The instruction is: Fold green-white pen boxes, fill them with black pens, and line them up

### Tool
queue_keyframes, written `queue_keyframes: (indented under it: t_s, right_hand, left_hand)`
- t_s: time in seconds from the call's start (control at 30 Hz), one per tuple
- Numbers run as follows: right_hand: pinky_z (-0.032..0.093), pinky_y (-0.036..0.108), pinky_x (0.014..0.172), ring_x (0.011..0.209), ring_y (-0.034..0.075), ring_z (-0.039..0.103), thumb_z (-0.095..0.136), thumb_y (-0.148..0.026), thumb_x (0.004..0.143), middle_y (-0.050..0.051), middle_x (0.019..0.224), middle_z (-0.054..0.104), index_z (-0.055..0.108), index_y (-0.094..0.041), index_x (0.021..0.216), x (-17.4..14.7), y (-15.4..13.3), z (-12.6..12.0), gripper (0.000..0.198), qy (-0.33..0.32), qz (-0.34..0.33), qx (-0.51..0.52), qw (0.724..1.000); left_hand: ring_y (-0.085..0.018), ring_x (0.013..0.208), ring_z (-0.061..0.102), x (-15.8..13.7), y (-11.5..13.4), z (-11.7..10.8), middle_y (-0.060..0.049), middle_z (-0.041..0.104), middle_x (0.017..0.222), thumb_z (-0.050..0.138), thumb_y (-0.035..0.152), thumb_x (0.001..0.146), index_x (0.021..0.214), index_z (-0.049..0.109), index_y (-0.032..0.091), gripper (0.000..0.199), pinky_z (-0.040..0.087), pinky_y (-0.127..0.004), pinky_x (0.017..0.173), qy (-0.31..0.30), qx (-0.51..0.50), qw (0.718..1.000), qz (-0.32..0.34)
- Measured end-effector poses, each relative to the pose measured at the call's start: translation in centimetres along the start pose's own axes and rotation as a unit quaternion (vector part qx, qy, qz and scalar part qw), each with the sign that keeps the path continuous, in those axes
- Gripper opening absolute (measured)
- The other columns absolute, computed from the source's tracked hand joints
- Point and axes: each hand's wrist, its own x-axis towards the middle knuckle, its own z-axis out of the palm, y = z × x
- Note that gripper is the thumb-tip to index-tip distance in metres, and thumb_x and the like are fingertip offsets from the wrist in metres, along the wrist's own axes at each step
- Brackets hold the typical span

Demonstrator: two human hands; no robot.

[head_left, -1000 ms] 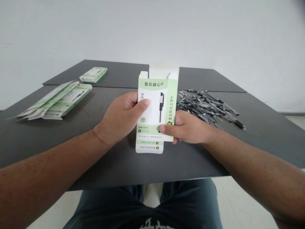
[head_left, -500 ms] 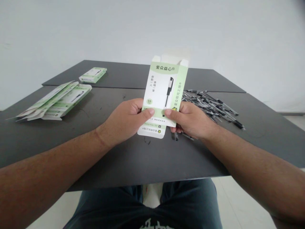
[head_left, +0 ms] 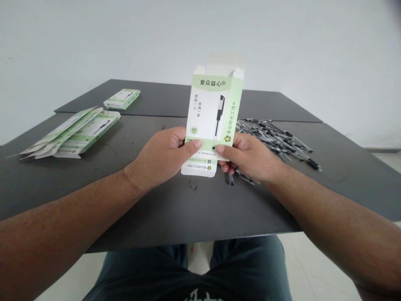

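A white and green pen box [head_left: 206, 113] is held up above the table, its printed face toward me and its top flaps standing unfolded. My left hand [head_left: 171, 152] grips the lower left edge, thumb on the front. My right hand [head_left: 250, 154] pinches the lower right corner the same way, with its other fingers behind the card. A bottom flap [head_left: 199, 169] hangs below the box between the two hands. Past my right hand lies a loose pile of black and clear pens [head_left: 278, 140].
At the left, several flattened or part-folded pen boxes [head_left: 75, 133] lie in an overlapping stack. A formed pen box [head_left: 122, 99] sits farther back on the dark table [head_left: 175, 213]. A seam crosses the tabletop behind the pens, and a pale wall [head_left: 156, 37] rises beyond.
The box has risen slightly and shifted a little left, turning more upright. Both hands keep their hold on its lower edges.
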Motion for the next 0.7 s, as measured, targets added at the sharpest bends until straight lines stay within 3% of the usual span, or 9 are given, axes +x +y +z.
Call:
queue_keyframes:
  t_s: [0.13, 0.3, 0.5, 0.7]
  right_hand:
    - [0.052, 0.026, 0.048, 0.058, 0.015, 0.063, 0.088, -0.062, 0.103, -0.001, 0.072, 0.073, 0.080, -0.023, 0.111, 0.1, 0.8, -0.4, 0.040, 0.017, -0.035, -0.009, 0.999]
    - [0.050, 0.028, 0.048, 0.058, 0.015, 0.060, 0.084, -0.065, 0.106, 0.000, 0.078, 0.074, 0.079, -0.026, 0.112, 0.3, 1.7, -0.7, 0.040, 0.049, -0.059, 0.013, 0.997]
    - [0.046, 0.026, 0.046, 0.057, 0.013, 0.055, 0.090, -0.071, 0.099, 0.000, 0.081, 0.075, 0.080, -0.025, 0.110, 0.7, 1.7, -0.6, 0.048, 0.082, -0.070, 0.054, 0.993]
    - [0.043, 0.027, 0.045, 0.055, 0.014, 0.055, 0.085, -0.073, 0.102, 0.000, 0.074, 0.072, 0.079, -0.025, 0.102, 0.9, 1.8, -0.6, 0.049, 0.105, -0.086, 0.053, 0.989]
  left_hand:
    - [-0.025, 0.089, 0.086, 0.1, 0.2, -0.2, -0.004, 0.094, 0.111, 0.073, 0.055, 0.107, 0.123, 0.092, 0.022, 0.041, 0.063, -0.030, 0.077, -0.014, 0.021, 1.000, 0.012]
    - [-0.026, 0.096, 0.087, 0.0, 0.3, -0.2, -0.004, 0.094, 0.117, 0.073, 0.054, 0.105, 0.127, 0.090, 0.023, 0.041, 0.065, -0.031, 0.081, -0.026, 0.006, 1.000, 0.005]
    - [-0.028, 0.088, 0.086, 0.0, 0.3, -0.1, -0.007, 0.092, 0.099, 0.063, 0.057, 0.106, 0.099, 0.088, 0.021, 0.044, 0.062, -0.034, 0.075, -0.039, 0.065, 0.997, -0.018]
    - [-0.028, 0.094, 0.087, 0.0, 0.6, 0.0, -0.005, 0.092, 0.102, 0.063, 0.055, 0.108, 0.108, 0.090, 0.022, 0.042, 0.064, -0.034, 0.082, -0.076, 0.034, 0.997, -0.002]
